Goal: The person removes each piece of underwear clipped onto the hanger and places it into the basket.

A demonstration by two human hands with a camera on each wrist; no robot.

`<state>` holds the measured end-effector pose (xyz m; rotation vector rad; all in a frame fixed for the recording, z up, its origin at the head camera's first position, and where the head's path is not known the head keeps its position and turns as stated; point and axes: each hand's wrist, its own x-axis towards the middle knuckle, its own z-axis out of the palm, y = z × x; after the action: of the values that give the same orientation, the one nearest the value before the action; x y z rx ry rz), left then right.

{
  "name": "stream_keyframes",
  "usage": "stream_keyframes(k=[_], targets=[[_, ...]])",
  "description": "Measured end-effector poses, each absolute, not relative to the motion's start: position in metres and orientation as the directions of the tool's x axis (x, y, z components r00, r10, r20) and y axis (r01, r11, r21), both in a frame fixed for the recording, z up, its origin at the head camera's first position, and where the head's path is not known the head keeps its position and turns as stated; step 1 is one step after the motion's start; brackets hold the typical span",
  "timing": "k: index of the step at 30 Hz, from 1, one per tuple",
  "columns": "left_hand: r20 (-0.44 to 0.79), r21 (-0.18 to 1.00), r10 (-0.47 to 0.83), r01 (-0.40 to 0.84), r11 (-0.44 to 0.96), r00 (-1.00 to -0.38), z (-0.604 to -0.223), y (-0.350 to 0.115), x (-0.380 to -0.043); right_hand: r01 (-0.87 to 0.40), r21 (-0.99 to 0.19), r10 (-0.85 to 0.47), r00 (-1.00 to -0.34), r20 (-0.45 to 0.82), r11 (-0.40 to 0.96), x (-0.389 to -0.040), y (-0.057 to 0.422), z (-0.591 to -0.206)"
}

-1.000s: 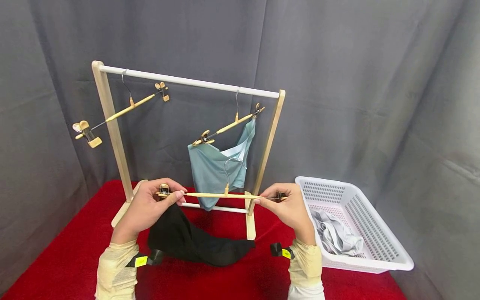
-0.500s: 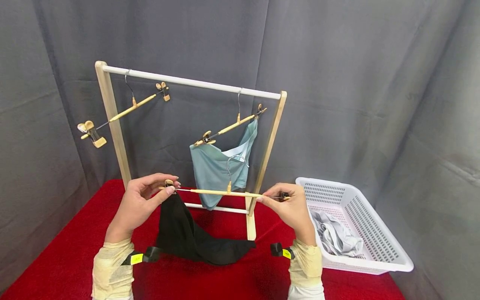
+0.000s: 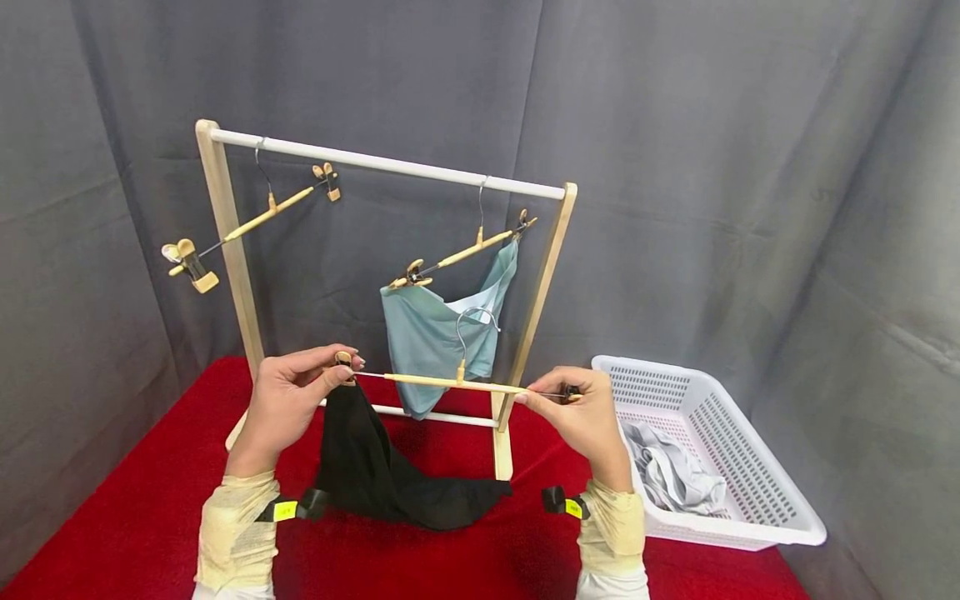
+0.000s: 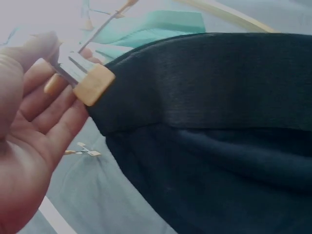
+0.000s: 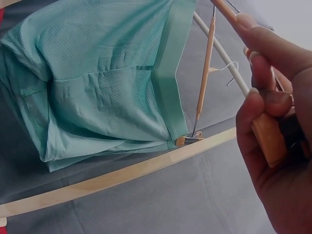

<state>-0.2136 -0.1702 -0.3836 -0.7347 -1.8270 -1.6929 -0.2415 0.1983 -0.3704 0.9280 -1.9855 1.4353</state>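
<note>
In the head view my left hand pinches the clip at the left end of a wooden clip hanger. That clip bites the corner of a black garment with a wide elastic waistband. From there the garment slants down, its far end lying on the red cloth. My right hand holds the hanger's right end between thumb and fingers; the right clip sits within the hand, with no cloth in it. The hanger's metal hook points up in front of teal underpants.
A wooden rack with a white rail stands behind the hands. On it hang the teal underpants and a bare clip hanger. A white basket with grey cloth inside stands at the right on the red cloth.
My left hand has risen and shifted slightly right, lifting the hanger's left end and the clipped corner of the black garment. The right hand has hardly moved. The head view has shifted a little.
</note>
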Motion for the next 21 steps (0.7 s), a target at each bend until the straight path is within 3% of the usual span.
stream_keyframes(k=[18, 21], targets=[[0.787, 0.616, -0.011, 0.785, 0.057, -0.617, -0.3888, -0.1653, -0.2196, -0.775, -0.582, -0.233, -0.63, 0.741, 0.246, -0.2419, 0.1981, -0.3711], [0.779, 0.626, -0.016, 0.776, 0.077, -0.627, -0.3878, -0.1648, -0.219, -0.778, -0.577, -0.234, -0.627, 0.743, 0.249, -0.2428, 0.1987, -0.3716]])
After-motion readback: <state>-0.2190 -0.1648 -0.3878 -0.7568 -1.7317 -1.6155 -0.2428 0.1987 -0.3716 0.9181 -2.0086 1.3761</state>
